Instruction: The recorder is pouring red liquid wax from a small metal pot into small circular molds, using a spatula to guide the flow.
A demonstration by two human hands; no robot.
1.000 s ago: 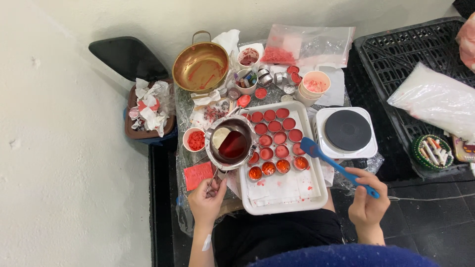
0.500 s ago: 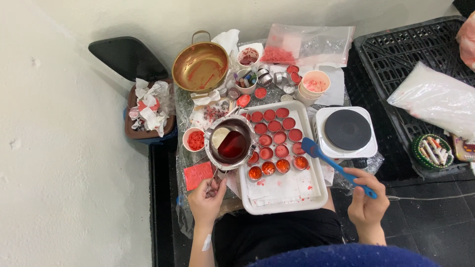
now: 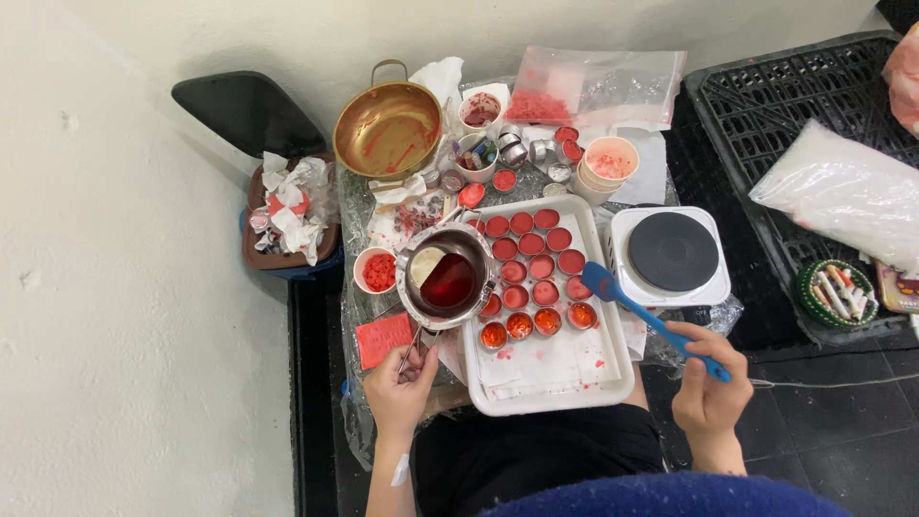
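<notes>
Nothing is shifting noticeably since a second ago: both hands are staying put. Left hand point(image 3: 400, 385) is gripping the handle of the small steel pot point(image 3: 447, 278) of red liquid, holding it over the white tray's point(image 3: 613, 373) left edge beside the red-filled tins point(image 3: 532, 269). Right hand point(image 3: 706, 388) is clasping the blue spatula point(image 3: 649, 318), its blade hovering near the tins.

Bright, even light w/ soft shadows; glare on brass bowl point(image 3: 388, 129) at 11 o'clock; sharp, slight edge distortion.
</notes>
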